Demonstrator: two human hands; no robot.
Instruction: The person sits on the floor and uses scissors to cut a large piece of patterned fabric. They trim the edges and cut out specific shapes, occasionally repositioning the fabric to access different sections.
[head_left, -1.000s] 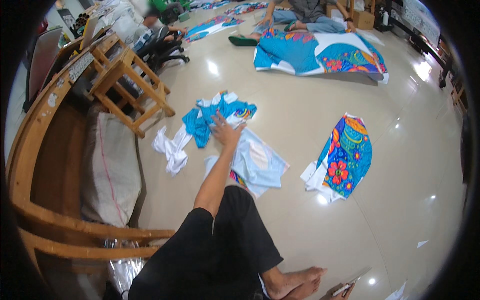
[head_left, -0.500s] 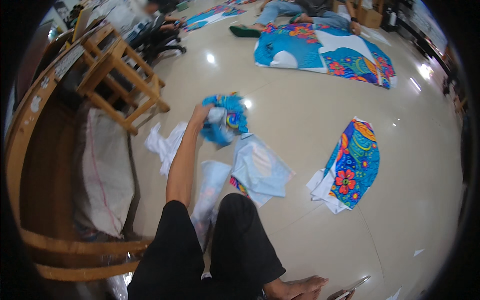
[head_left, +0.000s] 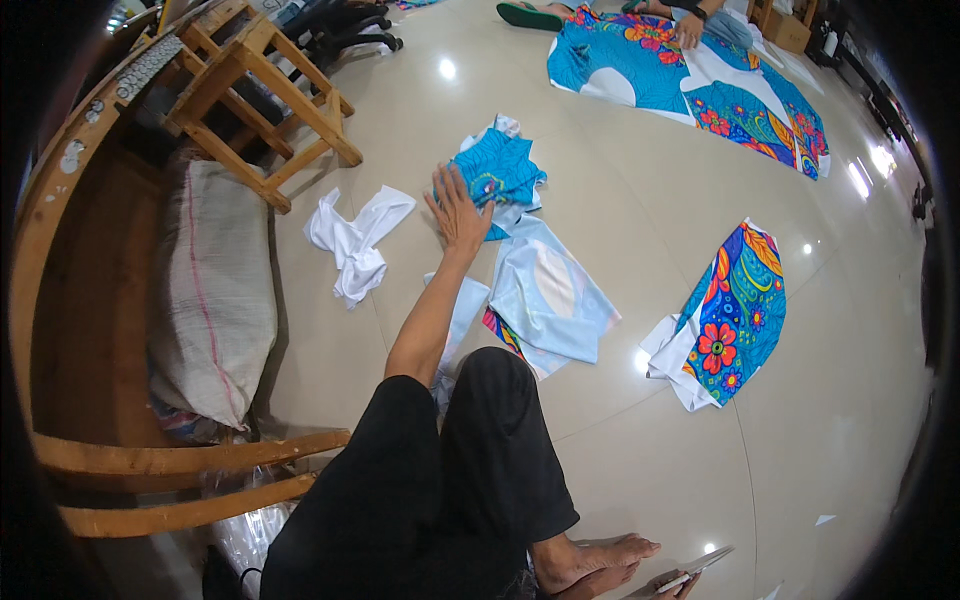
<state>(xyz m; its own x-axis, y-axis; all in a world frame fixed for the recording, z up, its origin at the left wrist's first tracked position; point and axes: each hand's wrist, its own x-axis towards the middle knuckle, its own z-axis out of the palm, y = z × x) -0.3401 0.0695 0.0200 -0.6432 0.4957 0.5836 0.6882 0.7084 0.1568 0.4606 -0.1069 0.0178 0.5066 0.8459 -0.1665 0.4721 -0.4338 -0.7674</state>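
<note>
My left hand (head_left: pixel 460 212) lies with spread fingers against a crumpled blue printed cloth piece (head_left: pixel 505 170) on the floor. Just below that piece is a pale blue cloth (head_left: pixel 550 300), mostly wrong side up, with a bright patterned edge showing. Another pale strip of cloth (head_left: pixel 464 310) runs partly behind my knee. At the lower edge, near my bare foot, my right hand (head_left: pixel 672 584) is closed on what look like scissors (head_left: pixel 708 568), the blade pointing up and right. The picture's edge cuts off most of that hand.
White cloth scraps (head_left: pixel 358 240) lie left of my arm, a flowered cloth stack (head_left: pixel 730 320) to the right. A wooden stool (head_left: pixel 265 100) and a stuffed sack (head_left: pixel 215 290) stand at the left. At the far right, another person's hand (head_left: pixel 690 30) is by large printed cloths (head_left: pixel 630 60).
My left hand has put the blue cloth piece down on the floor, let go and spread its fingers over it. The view has shifted; my right hand stays low with the scissors.
</note>
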